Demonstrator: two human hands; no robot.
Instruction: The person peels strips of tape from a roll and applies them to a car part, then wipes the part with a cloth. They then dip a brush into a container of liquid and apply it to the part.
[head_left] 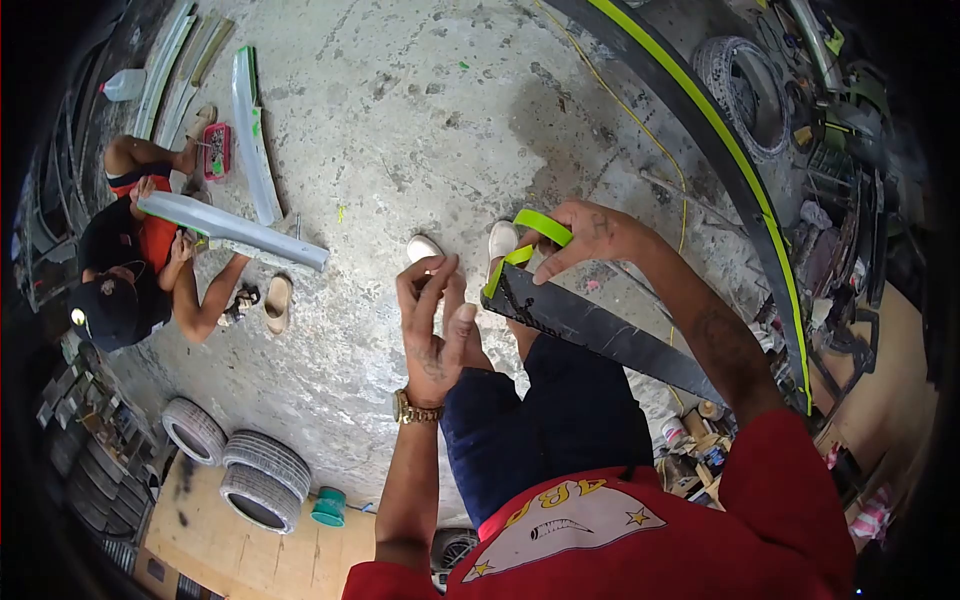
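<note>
My right hand (597, 238) is closed on a roll of lime-green tape (541, 226). A strip of the tape runs from the roll to the near end of a long dark panel (590, 335), which slants across in front of my legs. My right fingers are right beside the panel's upper edge. My left hand (432, 325), with a watch (414, 408) on the wrist, is raised left of the panel end and apart from it. Its fingers are bent and the thumb stands away from them; I see nothing in it.
A long black curved strip (715, 110) with a lime-green line arcs on the right. A yellow cord (640, 105) lies on the concrete floor. At left a seated person (135, 250) holds a grey panel (240, 233). Tires (270, 465) and a green bucket (328, 507) lie lower left.
</note>
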